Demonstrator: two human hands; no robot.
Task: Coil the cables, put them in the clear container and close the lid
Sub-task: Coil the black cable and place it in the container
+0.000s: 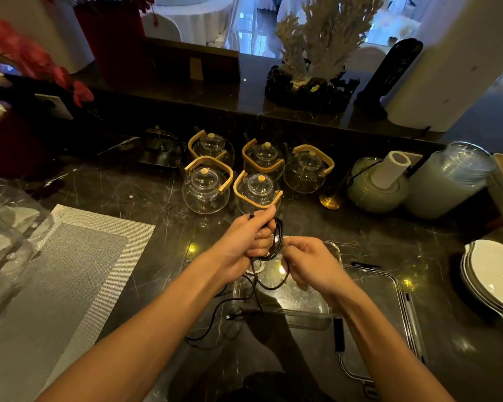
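Note:
My left hand point(251, 237) grips a bundle of loops of a thin black cable point(277, 242) above the counter. My right hand point(308, 264) pinches the same cable just to the right of the loops. The loose rest of the cable point(215, 323) trails down over the left edge of the clear container point(288, 313), which stands open under my hands. Its clear lid point(389, 303) with dark clips lies on the counter to the right, partly behind my right forearm.
Several glass teapots point(206, 184) with wooden handles stand just beyond my hands. A grey placemat point(55, 271) and glass jars point(9, 227) lie to the left. Stacked white plates point(491, 280) sit at the right, pale jars point(447, 181) behind them.

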